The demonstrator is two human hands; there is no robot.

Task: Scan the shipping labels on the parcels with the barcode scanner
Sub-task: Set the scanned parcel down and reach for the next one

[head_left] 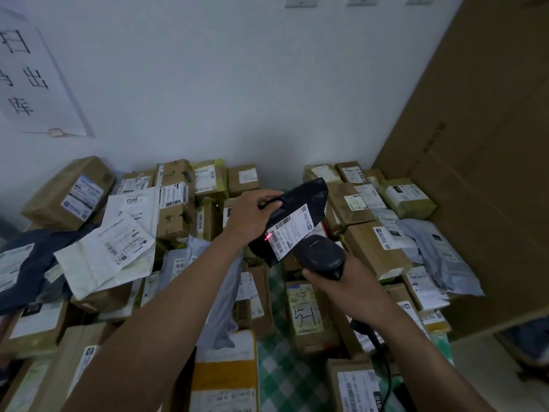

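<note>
My left hand [251, 215] grips a black plastic mailer bag [300, 200] by its upper left edge and holds it above the pile. A white shipping label [292, 231] with barcodes faces me on the bag. A red scan line glows at the label's lower left corner. My right hand [346, 285] holds the black barcode scanner [322, 257] by its handle, its head just below and right of the label. The scanner's cable [383, 364] trails down past my right wrist.
Many labelled parcels cover the surface: brown cartons [69, 193], white mailers [108, 252], grey bags [445, 257], a box marked 5-1 [306, 310]. A green checked cloth [285, 376] shows between them. A large cardboard sheet [481, 162] stands at the right, a white wall behind.
</note>
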